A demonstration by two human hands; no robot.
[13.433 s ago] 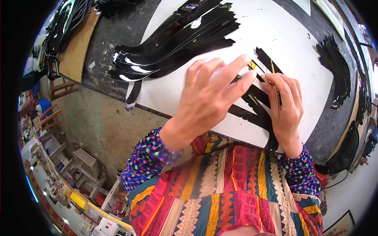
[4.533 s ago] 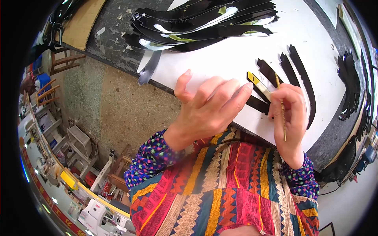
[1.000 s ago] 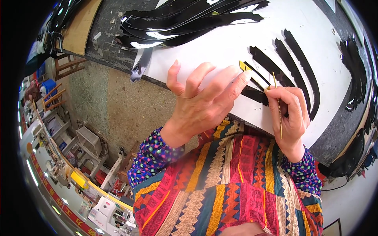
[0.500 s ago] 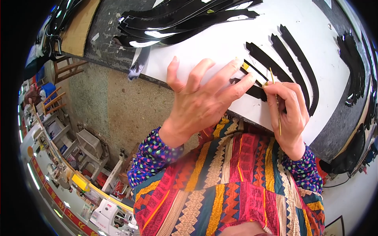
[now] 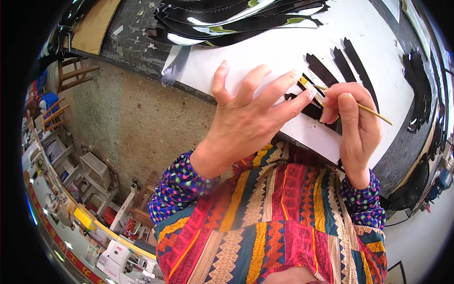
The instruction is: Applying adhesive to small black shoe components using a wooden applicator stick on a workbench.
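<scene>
My left hand (image 5: 248,116) rests over the near edge of the white sheet (image 5: 265,52), its fingers spread. The tips of its forefinger and thumb press down by a small yellow-and-white strip (image 5: 304,82), which lies along a narrow black strip. My right hand (image 5: 354,111) is closed around a thin yellowish stick (image 5: 377,113). The stick's far end points at the small strip, between the two hands. Just beyond my fingertips lie curved black strips with notched ends (image 5: 322,70), side by side. Part of the black piece (image 5: 309,110) under my left thumb is covered.
A heap of glossy black strips (image 5: 227,23) lies across the far side of the sheet. Another black bundle (image 5: 416,90) is on the dark tabletop (image 5: 137,42) at right. Clear film (image 5: 175,68) hangs over the table edge. Wooden stools (image 5: 75,73) stand on the floor at left.
The stick in my right hand has swung from upright to slanting across, pointing toward the strip. My right fingers have drawn back from the strip's near end. My left hand keeps its spread pose.
</scene>
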